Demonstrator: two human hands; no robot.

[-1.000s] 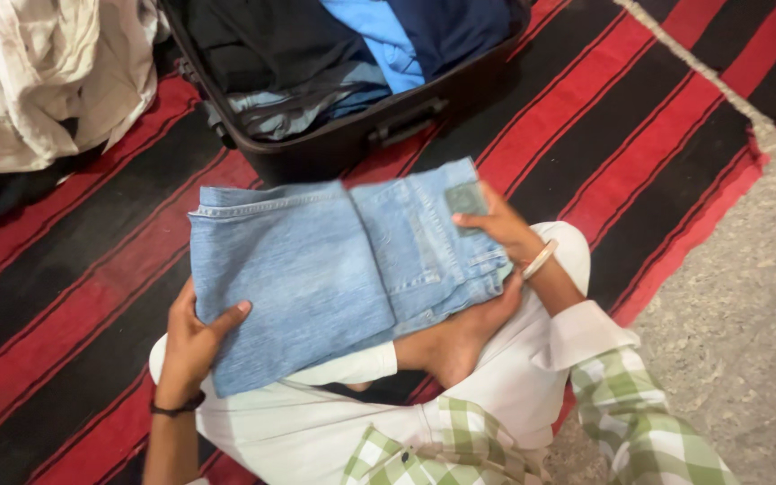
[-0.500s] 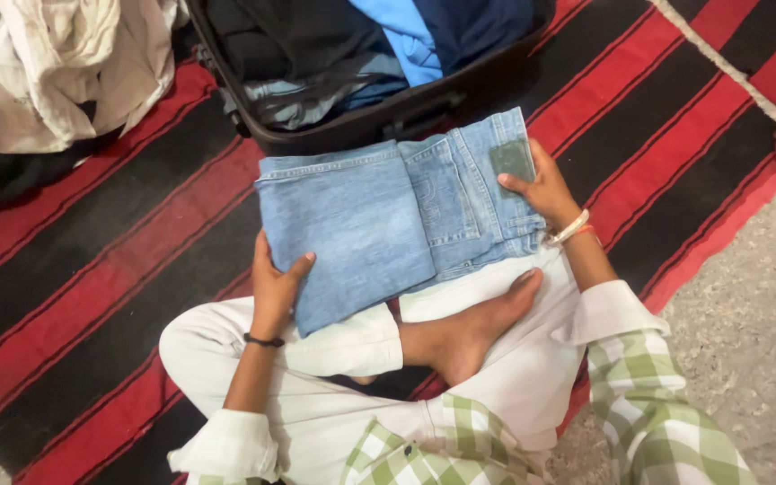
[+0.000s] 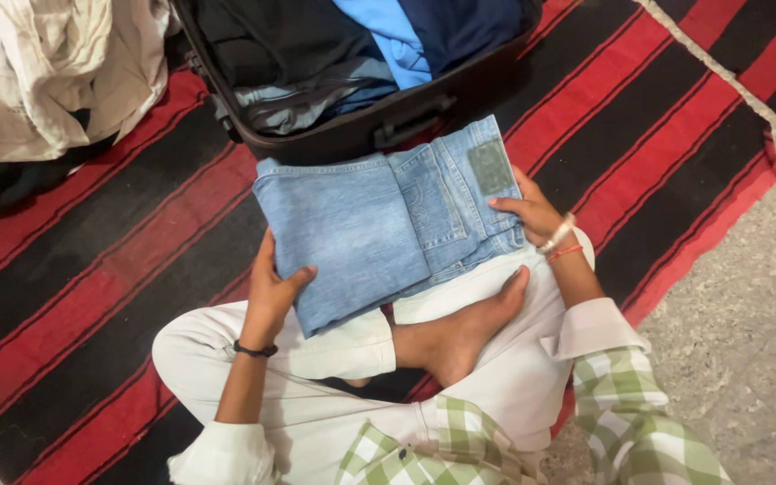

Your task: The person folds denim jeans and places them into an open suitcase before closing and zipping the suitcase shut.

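A folded pair of light blue jeans (image 3: 379, 224) rests across my crossed legs, its far edge close to an open black suitcase (image 3: 352, 135). My left hand (image 3: 276, 292) grips the jeans' near left edge, thumb on top. My right hand (image 3: 527, 211) holds the right end by the waistband, just below a grey-green patch. A dark band circles my left wrist and bangles my right.
The suitcase holds folded dark, grey and blue clothes (image 3: 388, 36). A heap of cream cloth (image 3: 47, 72) lies at the far left over something dark. I sit on a red and black striped rug (image 3: 92, 269); bare grey floor (image 3: 747, 296) lies to the right.
The folded jeans have shifted from my left side toward the suitcase. Both hands moved with them and kept their grip.
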